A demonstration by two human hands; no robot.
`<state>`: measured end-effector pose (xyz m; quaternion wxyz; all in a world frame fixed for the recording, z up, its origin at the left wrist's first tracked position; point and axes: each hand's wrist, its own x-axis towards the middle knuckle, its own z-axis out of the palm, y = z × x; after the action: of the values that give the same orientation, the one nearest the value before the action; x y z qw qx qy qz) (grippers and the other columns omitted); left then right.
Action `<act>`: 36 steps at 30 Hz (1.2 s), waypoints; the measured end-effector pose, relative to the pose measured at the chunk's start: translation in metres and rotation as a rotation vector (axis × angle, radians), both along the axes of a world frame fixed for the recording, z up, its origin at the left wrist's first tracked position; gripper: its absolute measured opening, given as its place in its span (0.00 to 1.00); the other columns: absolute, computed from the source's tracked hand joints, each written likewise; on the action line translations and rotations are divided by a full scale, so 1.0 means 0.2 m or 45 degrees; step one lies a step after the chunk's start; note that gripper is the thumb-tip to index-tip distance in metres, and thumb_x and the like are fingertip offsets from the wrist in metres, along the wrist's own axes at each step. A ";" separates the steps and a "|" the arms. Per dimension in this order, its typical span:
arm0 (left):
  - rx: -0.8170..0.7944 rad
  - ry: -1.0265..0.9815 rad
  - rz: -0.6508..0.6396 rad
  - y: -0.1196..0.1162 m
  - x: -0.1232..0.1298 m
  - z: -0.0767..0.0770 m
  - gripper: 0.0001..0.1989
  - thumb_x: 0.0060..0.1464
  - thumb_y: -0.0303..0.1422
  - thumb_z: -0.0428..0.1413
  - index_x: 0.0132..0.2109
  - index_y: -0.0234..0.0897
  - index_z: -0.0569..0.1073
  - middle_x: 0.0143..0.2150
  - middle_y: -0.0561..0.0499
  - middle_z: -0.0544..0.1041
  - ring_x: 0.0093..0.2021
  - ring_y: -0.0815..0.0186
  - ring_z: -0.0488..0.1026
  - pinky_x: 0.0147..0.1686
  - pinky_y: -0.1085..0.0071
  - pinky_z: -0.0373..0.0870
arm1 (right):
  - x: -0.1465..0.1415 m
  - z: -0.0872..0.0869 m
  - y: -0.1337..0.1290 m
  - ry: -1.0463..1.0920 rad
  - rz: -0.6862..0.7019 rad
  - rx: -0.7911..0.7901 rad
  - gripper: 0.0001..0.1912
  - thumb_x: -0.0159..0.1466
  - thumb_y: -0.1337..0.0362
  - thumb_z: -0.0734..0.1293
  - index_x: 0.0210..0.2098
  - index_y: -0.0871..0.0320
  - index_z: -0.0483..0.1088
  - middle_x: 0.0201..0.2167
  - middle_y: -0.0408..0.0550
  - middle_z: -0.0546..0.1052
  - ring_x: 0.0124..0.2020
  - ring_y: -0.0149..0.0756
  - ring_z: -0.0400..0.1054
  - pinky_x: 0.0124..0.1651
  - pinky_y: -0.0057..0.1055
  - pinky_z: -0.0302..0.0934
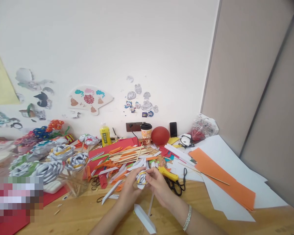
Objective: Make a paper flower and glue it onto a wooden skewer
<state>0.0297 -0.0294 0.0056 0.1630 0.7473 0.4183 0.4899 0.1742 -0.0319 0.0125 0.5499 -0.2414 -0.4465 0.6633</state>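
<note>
A small paper rose (141, 178), white with yellow strips, sits between my two hands above the wooden table. My left hand (130, 186) is curled around its left side. On the right side, the fingertips of my right hand (159, 186) pinch the outer petals. A thin pale strip or stick (151, 205) runs down below the flower; I cannot tell whether it is joined to it. Just beneath the hands lies a folded white paper strip (145, 218). A yellow glue gun (168, 174) rests beside my right hand.
Wooden skewers (127, 154) and cut paper strips cover the middle. Finished paper roses (49, 170) stand at left. Behind are a yellow bottle (105, 135), a lidded cup (146, 134) and a red balloon (160, 135). Orange sheets (222, 179) and white paper (237, 207) lie right.
</note>
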 end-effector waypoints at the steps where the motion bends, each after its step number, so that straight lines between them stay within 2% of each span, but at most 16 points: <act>1: -0.006 0.019 -0.012 0.00 0.00 0.01 0.21 0.46 0.25 0.56 0.50 0.41 0.70 0.50 0.43 0.75 0.51 0.55 0.71 0.51 0.56 0.66 | 0.00 0.00 0.00 0.019 0.018 -0.001 0.19 0.49 0.53 0.74 0.30 0.56 0.64 0.31 0.41 0.71 0.32 0.31 0.67 0.36 0.28 0.59; 3: -0.027 0.045 -0.030 0.00 -0.01 0.02 0.21 0.47 0.27 0.57 0.50 0.42 0.70 0.50 0.43 0.75 0.51 0.55 0.70 0.52 0.56 0.66 | -0.01 0.00 -0.01 0.038 0.031 -0.001 0.19 0.49 0.53 0.74 0.30 0.57 0.64 0.30 0.41 0.71 0.32 0.30 0.67 0.37 0.28 0.59; 7: -0.015 0.032 -0.002 -0.01 -0.01 0.02 0.27 0.44 0.28 0.59 0.54 0.42 0.67 0.54 0.43 0.72 0.55 0.54 0.67 0.54 0.55 0.63 | -0.02 0.00 -0.01 0.038 0.010 -0.024 0.19 0.49 0.53 0.74 0.30 0.57 0.65 0.31 0.41 0.71 0.33 0.30 0.67 0.35 0.27 0.60; 12: 0.038 -0.007 0.022 0.04 -0.07 0.03 0.20 0.47 0.30 0.58 0.50 0.42 0.70 0.51 0.44 0.73 0.53 0.54 0.69 0.53 0.54 0.64 | -0.01 0.01 -0.01 -0.017 0.078 0.012 0.20 0.50 0.53 0.73 0.37 0.57 0.68 0.38 0.46 0.73 0.40 0.34 0.70 0.46 0.33 0.61; 14: 0.105 -0.070 0.113 0.07 -0.12 0.05 0.20 0.47 0.33 0.58 0.50 0.42 0.69 0.51 0.43 0.73 0.53 0.54 0.68 0.53 0.54 0.64 | 0.01 0.02 -0.01 -0.099 0.071 -0.011 0.21 0.50 0.53 0.73 0.39 0.56 0.68 0.40 0.47 0.74 0.40 0.35 0.70 0.47 0.35 0.61; 18: 0.280 -0.337 0.464 0.09 -0.24 0.12 0.25 0.45 0.39 0.60 0.50 0.41 0.66 0.47 0.45 0.72 0.50 0.55 0.69 0.51 0.55 0.65 | 0.03 -0.01 0.02 -0.216 0.004 -0.004 0.21 0.49 0.53 0.73 0.38 0.55 0.70 0.41 0.49 0.75 0.37 0.36 0.71 0.45 0.37 0.62; 21: 0.278 -0.510 0.612 0.07 -0.31 0.17 0.28 0.43 0.41 0.61 0.51 0.40 0.65 0.44 0.46 0.71 0.45 0.56 0.71 0.46 0.58 0.69 | 0.02 -0.05 0.05 -0.218 -0.015 0.010 0.21 0.47 0.52 0.73 0.37 0.55 0.71 0.38 0.50 0.75 0.33 0.37 0.70 0.42 0.37 0.62; 25: 0.294 -0.590 0.691 0.04 -0.36 0.21 0.25 0.42 0.40 0.61 0.48 0.39 0.67 0.43 0.46 0.72 0.44 0.57 0.72 0.44 0.60 0.70 | 0.01 -0.11 0.07 -0.245 0.032 0.033 0.20 0.47 0.52 0.74 0.35 0.56 0.72 0.34 0.47 0.74 0.30 0.35 0.69 0.40 0.37 0.62; 29: 0.238 -0.587 0.697 0.04 -0.37 0.21 0.23 0.43 0.38 0.61 0.47 0.39 0.68 0.44 0.45 0.74 0.44 0.57 0.73 0.45 0.59 0.70 | 0.01 -0.13 0.07 -0.347 0.063 0.056 0.19 0.48 0.51 0.73 0.34 0.56 0.73 0.35 0.47 0.74 0.32 0.36 0.68 0.41 0.37 0.61; 36: 0.229 -0.649 0.777 0.09 -0.39 0.18 0.22 0.43 0.36 0.60 0.47 0.38 0.68 0.45 0.44 0.74 0.47 0.56 0.71 0.50 0.56 0.66 | 0.04 -0.10 0.03 -0.450 0.169 0.139 0.16 0.52 0.52 0.71 0.35 0.56 0.73 0.37 0.49 0.73 0.37 0.39 0.67 0.45 0.39 0.60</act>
<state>-0.0490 -0.0123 0.0414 0.0429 0.4548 0.5225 0.7199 0.1820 -0.0263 -0.0079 0.4302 -0.2940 -0.5863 0.6203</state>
